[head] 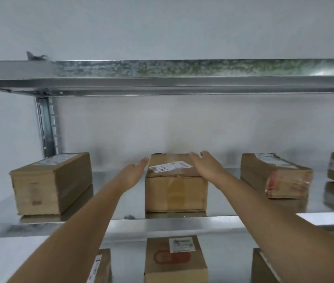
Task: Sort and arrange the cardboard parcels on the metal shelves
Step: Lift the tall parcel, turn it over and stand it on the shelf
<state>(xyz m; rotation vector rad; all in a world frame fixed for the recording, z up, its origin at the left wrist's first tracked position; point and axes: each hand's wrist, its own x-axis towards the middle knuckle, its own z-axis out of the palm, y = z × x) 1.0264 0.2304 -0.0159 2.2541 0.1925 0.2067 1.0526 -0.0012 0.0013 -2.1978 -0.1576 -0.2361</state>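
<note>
Both hands [168,172] flanking mid parcel [175,190]

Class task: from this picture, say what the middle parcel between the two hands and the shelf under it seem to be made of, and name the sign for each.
Middle parcel: brown cardboard, matt, with creased flap edges, a glossy tape strip and a white paper label.
Shelf: bare metal, probably galvanised steel, grey and shiny enough to mirror the parcels faintly.

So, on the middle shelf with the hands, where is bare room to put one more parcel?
Two bare patches on the middle shelf: one between the left parcel and the centre parcel, where the left hand reaches in; one between the centre parcel and the red-taped parcel, beside the right hand. The far right end is crowded.
</note>
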